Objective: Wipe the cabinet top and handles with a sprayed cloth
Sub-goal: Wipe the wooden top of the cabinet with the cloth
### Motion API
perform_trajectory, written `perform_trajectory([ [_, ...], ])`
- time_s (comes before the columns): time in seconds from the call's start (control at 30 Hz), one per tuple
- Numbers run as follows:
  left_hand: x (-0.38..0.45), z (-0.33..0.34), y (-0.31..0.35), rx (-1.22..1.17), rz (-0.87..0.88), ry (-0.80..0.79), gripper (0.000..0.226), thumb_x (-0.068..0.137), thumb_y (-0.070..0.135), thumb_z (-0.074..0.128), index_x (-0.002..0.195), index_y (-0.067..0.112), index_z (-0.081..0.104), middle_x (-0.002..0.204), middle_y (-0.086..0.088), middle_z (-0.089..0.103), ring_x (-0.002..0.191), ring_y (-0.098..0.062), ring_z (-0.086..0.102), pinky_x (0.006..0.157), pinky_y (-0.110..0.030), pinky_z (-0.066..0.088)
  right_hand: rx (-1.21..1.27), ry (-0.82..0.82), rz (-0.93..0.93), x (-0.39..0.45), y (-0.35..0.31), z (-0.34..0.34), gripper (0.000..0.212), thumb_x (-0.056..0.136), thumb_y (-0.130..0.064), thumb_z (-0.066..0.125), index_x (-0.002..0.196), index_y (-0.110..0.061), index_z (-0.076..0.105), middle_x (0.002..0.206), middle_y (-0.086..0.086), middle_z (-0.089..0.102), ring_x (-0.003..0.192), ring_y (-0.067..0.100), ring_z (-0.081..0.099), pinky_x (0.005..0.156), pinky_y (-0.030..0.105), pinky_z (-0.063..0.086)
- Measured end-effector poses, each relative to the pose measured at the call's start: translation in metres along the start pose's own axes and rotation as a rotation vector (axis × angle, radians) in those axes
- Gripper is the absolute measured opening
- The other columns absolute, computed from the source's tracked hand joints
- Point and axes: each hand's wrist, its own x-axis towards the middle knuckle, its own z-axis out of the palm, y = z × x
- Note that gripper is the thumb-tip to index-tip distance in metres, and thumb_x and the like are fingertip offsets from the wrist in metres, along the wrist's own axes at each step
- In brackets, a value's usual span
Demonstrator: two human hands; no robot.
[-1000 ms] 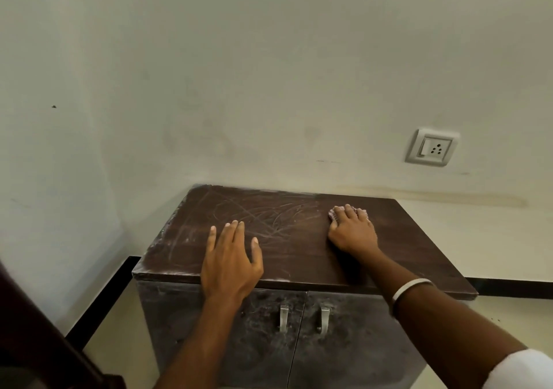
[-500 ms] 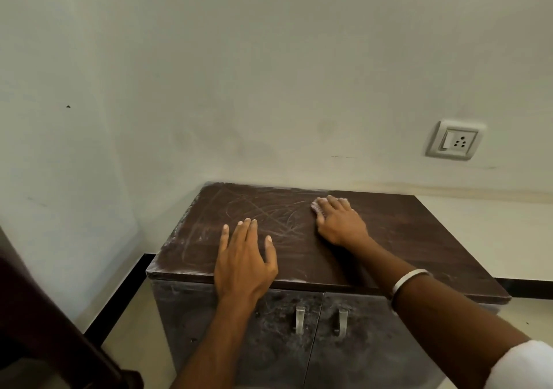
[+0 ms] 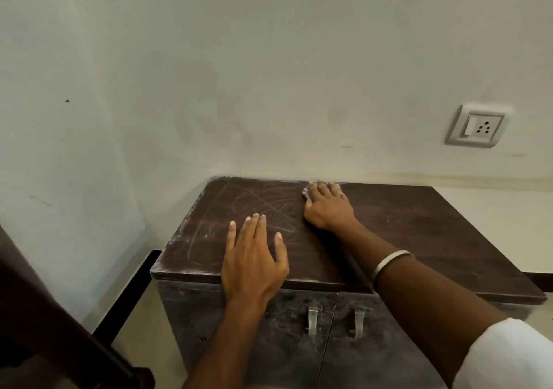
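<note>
Dark brown laminate, dusty and streaked: cabinet top (image 3: 404, 230), centre to right of frame, set into a wall corner.

Head view. Right hand (image 3: 327, 207) at the upper middle of the top, near its back edge, fingers curved down over a pale cloth (image 3: 306, 192); only a fringe of the cloth shows past the fingertips. Left hand (image 3: 253, 264) lies flat near the front edge, fingers straight, holding nothing, likely bracing. Two metal handles (image 3: 312, 319) side by side on the doors, lower centre. Wall socket (image 3: 477, 128) upper right.

Progress, judged: right half of the top looks darker and cleaner; left half carries chalky swirl marks. Handles and door fronts look dusty, not yet wiped. Roughly midway on the top.
</note>
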Motion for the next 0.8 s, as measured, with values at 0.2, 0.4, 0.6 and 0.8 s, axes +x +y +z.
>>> perform_trajectory([
  [0.2, 0.000, -0.001, 0.000, -0.022, 0.000, -0.007, 0.067, 0.092, 0.049, 0.019, 0.147, 0.015, 0.034, 0.153, 0.000, 0.037, 0.144, -0.010, 0.027, 0.122, -0.033, 0.004, 0.014, -0.007, -0.055, 0.009, 0.014, -0.002, 0.059, 0.098, -0.040, 0.024, 0.154, -0.025, 0.019, 0.164, 0.000, 0.011, 0.151, 0.023, 0.006, 0.122, 0.044, 0.009],
  [0.4, 0.000, -0.001, -0.002, -0.035, 0.006, -0.011, 0.067, 0.093, 0.050, 0.019, 0.148, 0.016, 0.032, 0.154, 0.001, 0.035, 0.145, -0.010, 0.024, 0.122, -0.032, 0.001, -0.035, 0.005, 0.096, 0.021, 0.083, -0.021, 0.057, 0.100, -0.043, 0.021, 0.154, -0.024, 0.021, 0.163, 0.001, 0.015, 0.151, 0.024, 0.009, 0.123, 0.045, 0.011],
  [0.6, 0.001, 0.000, -0.001, -0.022, 0.013, -0.016, 0.067, 0.093, 0.051, 0.018, 0.148, 0.016, 0.033, 0.154, 0.000, 0.035, 0.145, -0.010, 0.024, 0.123, -0.035, 0.003, -0.008, 0.087, 0.210, 0.023, 0.069, -0.019, 0.056, 0.097, -0.037, 0.030, 0.149, -0.017, 0.030, 0.159, 0.008, 0.027, 0.147, 0.028, 0.019, 0.120, 0.046, 0.018],
  [0.8, -0.001, 0.000, -0.001, -0.021, 0.011, -0.009, 0.067, 0.093, 0.051, 0.017, 0.148, 0.017, 0.033, 0.154, 0.002, 0.035, 0.145, -0.009, 0.023, 0.123, -0.035, 0.005, 0.075, 0.086, 0.043, 0.033, 0.012, -0.006, 0.051, 0.095, -0.035, 0.035, 0.140, -0.012, 0.041, 0.151, 0.012, 0.040, 0.142, 0.029, 0.030, 0.118, 0.045, 0.024],
])
